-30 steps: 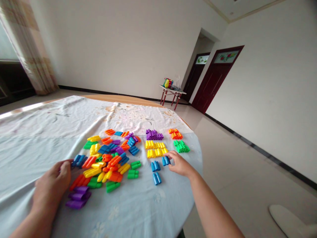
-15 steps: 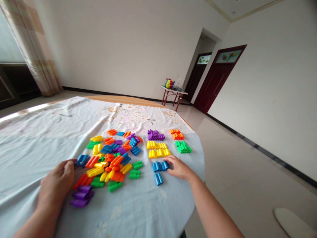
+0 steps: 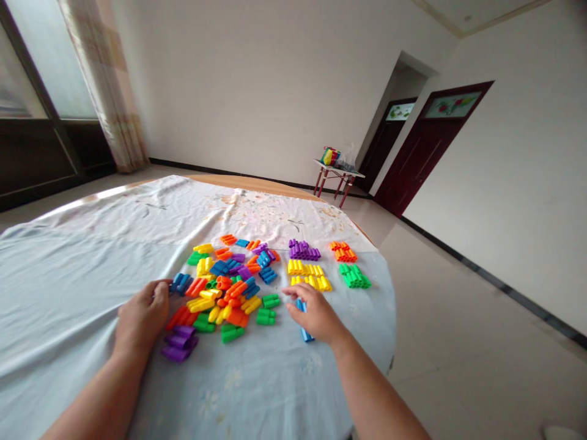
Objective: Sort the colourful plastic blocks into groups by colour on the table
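At the left edge of a loose pile of coloured plastic blocks, my left hand (image 3: pixel 142 318) rests on the cloth. Its fingertips are beside a blue block (image 3: pixel 181 283), and I see nothing held in them. My right hand (image 3: pixel 315 313) is over a few blue blocks (image 3: pixel 306 334) and partly hides them. Its fingers are apart and point towards the pile, holding nothing visible. Just beyond it are rows of yellow blocks (image 3: pixel 304 269). A purple block group (image 3: pixel 180 343) lies near my left wrist, and green blocks (image 3: pixel 266 316) lie between the hands.
Purple blocks (image 3: pixel 303 249), orange blocks (image 3: pixel 343 251) and green blocks (image 3: pixel 354 276) stand in colour groups at the right. A wrinkled cloth (image 3: pixel 257 391) covers the round table. A small side table (image 3: pixel 339 169) with a colourful bag (image 3: pixel 329 156) stands by the far wall.
My right hand has left the right end of the blue row and moved left over it, its fingers now towards the pile. The left hand stays beside its blue block. The whole view has shifted.
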The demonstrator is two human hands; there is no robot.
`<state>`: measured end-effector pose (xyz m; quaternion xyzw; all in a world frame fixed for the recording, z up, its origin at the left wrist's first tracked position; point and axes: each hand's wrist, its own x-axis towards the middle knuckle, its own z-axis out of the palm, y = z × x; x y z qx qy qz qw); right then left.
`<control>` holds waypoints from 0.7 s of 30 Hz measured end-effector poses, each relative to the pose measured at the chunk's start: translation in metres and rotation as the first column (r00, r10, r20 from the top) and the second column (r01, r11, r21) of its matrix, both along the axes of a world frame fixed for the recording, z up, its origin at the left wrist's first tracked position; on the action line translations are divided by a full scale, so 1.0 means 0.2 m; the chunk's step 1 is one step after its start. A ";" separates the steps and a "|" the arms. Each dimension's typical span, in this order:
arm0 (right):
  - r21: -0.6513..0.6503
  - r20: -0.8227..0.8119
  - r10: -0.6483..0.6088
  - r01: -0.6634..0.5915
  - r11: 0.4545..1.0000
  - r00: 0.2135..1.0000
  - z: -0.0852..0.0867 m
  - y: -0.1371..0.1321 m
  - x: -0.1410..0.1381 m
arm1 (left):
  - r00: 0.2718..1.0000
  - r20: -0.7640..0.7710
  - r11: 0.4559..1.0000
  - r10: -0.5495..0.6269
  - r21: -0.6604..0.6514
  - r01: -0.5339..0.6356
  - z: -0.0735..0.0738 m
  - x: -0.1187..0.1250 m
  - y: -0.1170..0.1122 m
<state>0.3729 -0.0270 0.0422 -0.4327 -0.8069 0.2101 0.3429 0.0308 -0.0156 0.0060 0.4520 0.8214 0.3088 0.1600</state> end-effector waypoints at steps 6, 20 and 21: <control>0.072 0.096 0.127 -0.134 0.988 0.987 -0.08 -0.06 -0.34 | 0.999 -0.020 0.999 -0.025 0.026 0.025 0.00 0.00 -0.01; 0.058 0.118 0.301 -0.309 0.949 0.946 -0.10 -0.12 -0.30 | 0.999 -0.043 0.997 0.004 0.076 -0.001 0.01 0.03 -0.02; 0.041 0.126 0.313 -0.321 0.946 0.941 -0.10 -0.12 -0.30 | 0.999 -0.045 0.997 0.006 0.077 -0.003 0.01 0.03 -0.02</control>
